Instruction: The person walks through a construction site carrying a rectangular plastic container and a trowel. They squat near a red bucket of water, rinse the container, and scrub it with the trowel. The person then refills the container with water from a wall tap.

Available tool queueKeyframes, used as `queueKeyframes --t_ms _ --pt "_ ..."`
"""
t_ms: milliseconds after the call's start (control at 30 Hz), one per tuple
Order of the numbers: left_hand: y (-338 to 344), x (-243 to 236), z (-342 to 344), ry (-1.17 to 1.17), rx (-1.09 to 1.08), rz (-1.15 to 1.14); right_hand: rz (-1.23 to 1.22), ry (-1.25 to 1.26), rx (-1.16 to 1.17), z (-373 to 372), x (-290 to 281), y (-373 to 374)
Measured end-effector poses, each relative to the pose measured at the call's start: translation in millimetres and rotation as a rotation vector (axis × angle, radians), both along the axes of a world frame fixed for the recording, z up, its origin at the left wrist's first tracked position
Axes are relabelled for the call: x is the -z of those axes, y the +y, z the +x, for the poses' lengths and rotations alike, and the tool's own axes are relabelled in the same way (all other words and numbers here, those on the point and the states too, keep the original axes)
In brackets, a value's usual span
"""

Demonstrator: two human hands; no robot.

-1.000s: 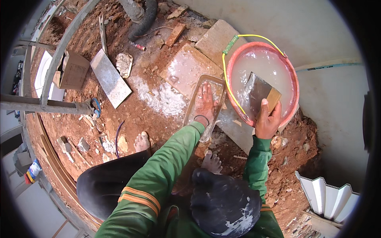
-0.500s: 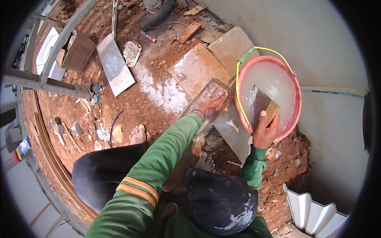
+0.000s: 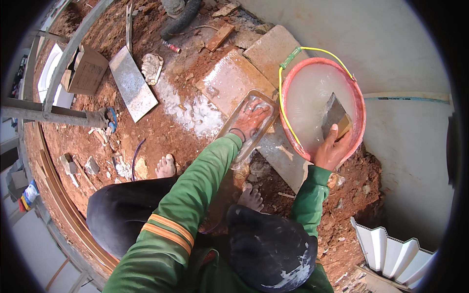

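Gently dip the flat tool (image 3: 335, 113), pinched tight in the right hand (image 3: 332, 150), in the red bucket (image 3: 362, 112); rest the left hand (image 3: 250, 120), open and spread, inside the long tray (image 3: 247, 149).

**Head-worn fisheye looks down past the knees**

One view covers everything: the left camera of a pair on the person's head, facing steeply down, its 12 o'clock pointing away from the body. The green sleeves (image 3: 198, 180) and dark knees (image 3: 268, 244), spread between 4 and 8 o'clock, lie nearest and loom large. The left hand (image 3: 251, 119) shows just off centre toward 1 o'clock, the right hand (image 3: 333, 150) at 3. A cardboard box (image 3: 87, 73) at 10 o'clock looks smaller and farther away. The pale wall (image 3: 405, 136) spans 1 to 3 o'clock. Toward the round black rim, long boards (image 3: 62, 198) near 8 o'clock appear bowed.
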State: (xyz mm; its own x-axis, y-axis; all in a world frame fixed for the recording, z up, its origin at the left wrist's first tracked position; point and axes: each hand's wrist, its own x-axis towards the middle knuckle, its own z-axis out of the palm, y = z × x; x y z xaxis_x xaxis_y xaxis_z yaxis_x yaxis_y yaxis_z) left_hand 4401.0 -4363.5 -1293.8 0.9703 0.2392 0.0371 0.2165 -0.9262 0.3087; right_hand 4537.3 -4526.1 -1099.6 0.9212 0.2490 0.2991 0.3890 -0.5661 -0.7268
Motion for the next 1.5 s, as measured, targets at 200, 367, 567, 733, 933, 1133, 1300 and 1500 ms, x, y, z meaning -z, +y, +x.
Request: queueKeyframes --t_ms 200,367,567,733,933,1133,1300,1500 --pt "-17.1 -6.6 11.0 0.018 -0.084 -0.155 0.287 0.499 -0.049 27.5 1.1 -20.4" --pt "-16.5 -6.0 14.9 0.012 -0.344 -0.421 0.749 0.771 -0.160 19.3 -27.9 -3.3" --pt "1.4 -45.8 64.8 0.342 -0.522 -0.674 0.469 0.605 -0.340 -5.2 -49.3 23.2" --pt "9.6 -67.1 88.4 0.260 -0.804 -0.506 0.514 0.597 -0.271 -1.3 -37.2 10.0" --pt "5.9 -70.8 81.8 0.356 -0.618 -0.500 0.410 0.517 -0.182 12.1 -29.2 -13.0" --pt "-1.6 -83.0 71.5 0.252 -0.560 -0.631 0.090 0.208 0.017 45.5 -11.1 -38.9" --pt "-33.9 -80.7 64.0 -0.256 -0.619 -0.815 0.158 0.255 -0.071 54.6 10.7 -49.0" --pt "-53.1 -74.5 26.8 0.343 -0.296 -0.577 0.567 0.710 -0.201 39.5 -26.0 -32.8"
